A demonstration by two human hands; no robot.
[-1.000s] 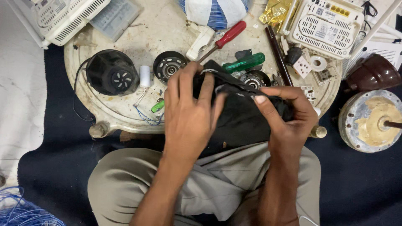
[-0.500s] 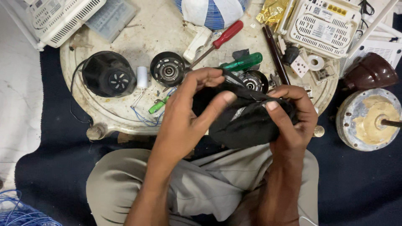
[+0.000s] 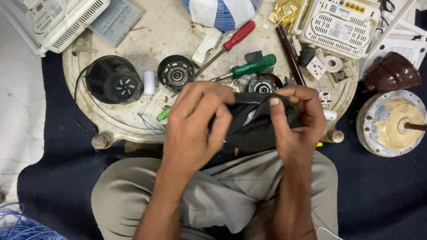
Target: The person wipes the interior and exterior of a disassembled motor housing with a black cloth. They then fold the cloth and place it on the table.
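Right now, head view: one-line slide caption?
Both hands, left hand and right hand, grip a black housing over a cluttered round table.

I hold a black, rounded plastic housing (image 3: pixel 253 126) over my lap, at the near edge of the round, stained cream worktop (image 3: pixel 164 33). My left hand (image 3: pixel 193 126) wraps its left side with fingers curled over the top; my right hand (image 3: pixel 296 120) pinches its upper right edge. Just beyond my hands lie a green-handled screwdriver (image 3: pixel 249 69) and a red-handled screwdriver (image 3: pixel 229 42). A round black motor part (image 3: pixel 175 73) and a small white cylindrical capacitor (image 3: pixel 149 82) sit to the left, beside a black domed cover (image 3: pixel 111 80).
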